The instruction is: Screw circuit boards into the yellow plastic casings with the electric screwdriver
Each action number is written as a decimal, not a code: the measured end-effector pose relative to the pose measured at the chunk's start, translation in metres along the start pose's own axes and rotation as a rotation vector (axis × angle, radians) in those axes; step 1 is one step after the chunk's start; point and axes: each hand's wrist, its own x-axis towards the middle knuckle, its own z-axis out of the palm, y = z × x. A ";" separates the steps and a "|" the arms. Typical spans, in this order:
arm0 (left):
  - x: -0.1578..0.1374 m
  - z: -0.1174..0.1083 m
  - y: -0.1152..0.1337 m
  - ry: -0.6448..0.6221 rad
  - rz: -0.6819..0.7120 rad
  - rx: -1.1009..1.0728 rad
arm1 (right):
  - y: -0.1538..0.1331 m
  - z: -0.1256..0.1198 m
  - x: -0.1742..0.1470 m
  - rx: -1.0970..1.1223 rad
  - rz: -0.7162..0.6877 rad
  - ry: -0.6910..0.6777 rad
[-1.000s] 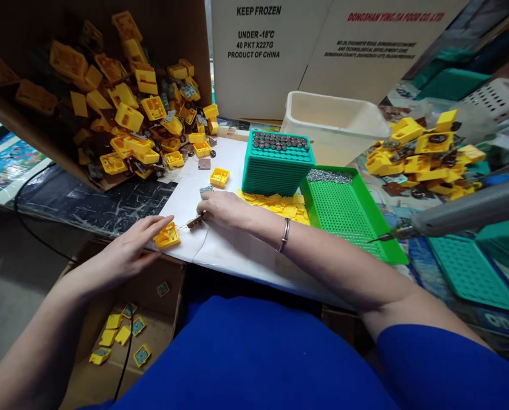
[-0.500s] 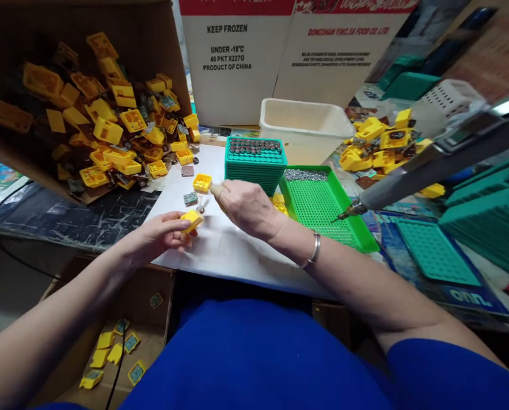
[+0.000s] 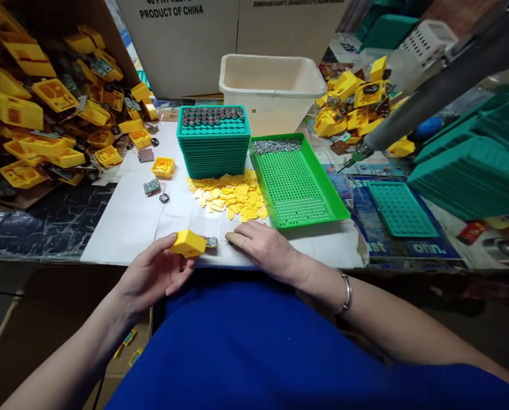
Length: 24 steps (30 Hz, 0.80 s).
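In my left hand [image 3: 158,270] is a yellow plastic casing [image 3: 188,244], gripped between thumb and fingers over the front of the white paper. A small circuit board [image 3: 211,241] sticks out at the casing's right side. Thin wires run from it to the fingertips of my right hand [image 3: 267,247], which is closed low over the paper; what it pinches is hidden. One of its fingers wears a tan finger cover [image 3: 236,240]. Farther back lie an open yellow casing [image 3: 163,167], a loose circuit board [image 3: 151,187] and a round black disc [image 3: 164,198].
A pile of flat yellow pieces [image 3: 232,196] lies before stacked teal trays [image 3: 214,151]. Right of them is a green tray [image 3: 305,191] with small metal parts, under a hanging screwdriver [image 3: 361,152]. A white bin [image 3: 271,97] stands behind. Yellow casings [image 3: 19,111] fill the carton at left.
My right hand has drawn back from the far yellow casing to the paper's front edge. The casing in my left hand has turned, and a board with wires now shows beside it. The view has shifted.
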 end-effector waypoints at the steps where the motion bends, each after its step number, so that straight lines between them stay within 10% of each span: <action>1: -0.001 0.000 -0.001 0.021 0.026 0.005 | 0.001 0.000 0.002 0.022 0.033 -0.025; 8: -0.002 0.005 -0.004 0.110 0.162 0.065 | 0.000 -0.009 0.010 0.320 0.307 -0.100; 16: 0.016 0.032 -0.023 0.069 0.362 0.483 | 0.003 -0.021 0.008 1.410 0.606 -0.053; 24: 0.026 0.042 -0.027 -0.035 0.454 0.531 | 0.005 -0.037 0.007 0.548 0.129 -0.039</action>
